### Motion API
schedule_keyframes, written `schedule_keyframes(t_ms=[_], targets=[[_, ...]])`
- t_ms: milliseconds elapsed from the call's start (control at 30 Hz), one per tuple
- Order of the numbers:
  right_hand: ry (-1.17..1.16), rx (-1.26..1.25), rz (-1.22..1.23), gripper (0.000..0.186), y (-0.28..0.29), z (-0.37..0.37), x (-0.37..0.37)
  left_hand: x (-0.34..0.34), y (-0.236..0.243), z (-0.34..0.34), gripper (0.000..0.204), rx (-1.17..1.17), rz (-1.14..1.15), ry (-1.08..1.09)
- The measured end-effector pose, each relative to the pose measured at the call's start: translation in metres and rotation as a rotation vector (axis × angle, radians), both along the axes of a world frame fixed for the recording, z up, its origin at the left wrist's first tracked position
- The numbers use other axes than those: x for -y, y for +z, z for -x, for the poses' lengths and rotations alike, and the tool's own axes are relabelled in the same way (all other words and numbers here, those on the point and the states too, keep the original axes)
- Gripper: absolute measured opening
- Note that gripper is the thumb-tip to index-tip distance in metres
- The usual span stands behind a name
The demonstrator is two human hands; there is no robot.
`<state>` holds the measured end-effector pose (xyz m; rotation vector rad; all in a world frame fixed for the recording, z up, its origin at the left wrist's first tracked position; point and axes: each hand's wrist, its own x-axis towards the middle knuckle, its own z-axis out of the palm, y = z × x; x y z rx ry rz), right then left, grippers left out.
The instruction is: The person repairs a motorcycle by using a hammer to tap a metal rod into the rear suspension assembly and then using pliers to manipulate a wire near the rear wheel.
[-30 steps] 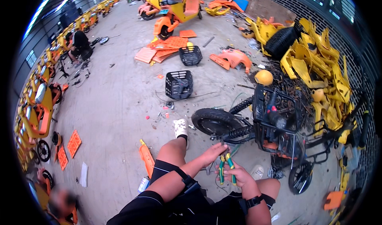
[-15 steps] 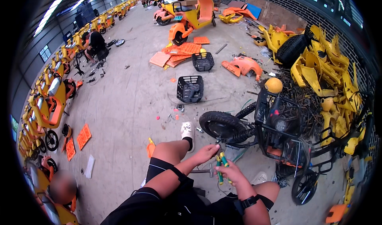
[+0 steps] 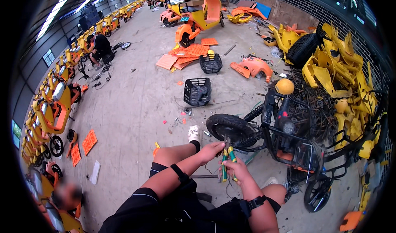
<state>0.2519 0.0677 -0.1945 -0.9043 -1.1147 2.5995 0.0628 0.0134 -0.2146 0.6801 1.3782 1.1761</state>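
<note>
My right hand (image 3: 238, 171) grips a pair of pliers (image 3: 225, 166) with green and yellow handles, which stand slightly apart. The jaws point up, close to the fingertips of my left hand (image 3: 212, 152). My left fingers are pinched together beside the wheel hub; whatever small thing they hold is too small to make out. Just beyond both hands lies the stripped scooter frame (image 3: 269, 111) on its side, with its black-tyred wheel (image 3: 218, 128) turned toward me. A metal bar with a crosspiece, like a hammer (image 3: 206, 176), lies below my hands.
Two black baskets (image 3: 197, 93) sit ahead on the concrete floor near orange panels (image 3: 187, 53). Yellow body panels (image 3: 321, 72) and dark metal parts are heaped at right. Scooters line the left wall (image 3: 53, 109). One person (image 3: 100, 47) crouches far left; another is at lower left.
My hands and the pliers have shifted slightly left and up, and the jaws now sit nearer my left fingertips. The view has moved a little.
</note>
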Motion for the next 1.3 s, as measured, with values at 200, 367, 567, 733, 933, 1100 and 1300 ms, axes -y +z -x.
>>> schedule_keyframes(t_ms=[200, 367, 567, 733, 933, 1100, 1300], targets=[[0.045, -0.077, 0.087, 0.039, 0.013, -0.016, -0.022, -0.013, 0.018, 0.002, 0.03, -0.138, 0.012, -0.087], [0.055, -0.113, 0.109, 0.05, 0.004, -0.015, -0.021, -0.016, 0.012, 0.001, 0.031, -0.249, 0.01, -0.059], [0.025, -0.156, 0.115, 0.053, -0.004, -0.015, -0.025, -0.023, 0.015, -0.003, 0.036, -0.162, -0.062, -0.051], [-0.082, -0.066, 0.038, 0.053, -0.013, -0.006, -0.025, -0.037, -0.011, -0.011, 0.036, -0.162, -0.088, -0.013], [-0.164, 0.048, -0.175, 0.051, -0.009, -0.009, -0.028, -0.052, -0.008, -0.019, 0.036, -0.036, -0.107, -0.042], [-0.262, 0.049, -0.221, 0.04, 0.012, -0.019, -0.019, -0.06, 0.011, -0.012, 0.037, -0.198, -0.249, -0.166], [-0.205, 0.116, -0.185, 0.036, 0.039, -0.011, -0.036, -0.074, 0.003, -0.003, 0.034, -0.38, -0.427, -0.165]])
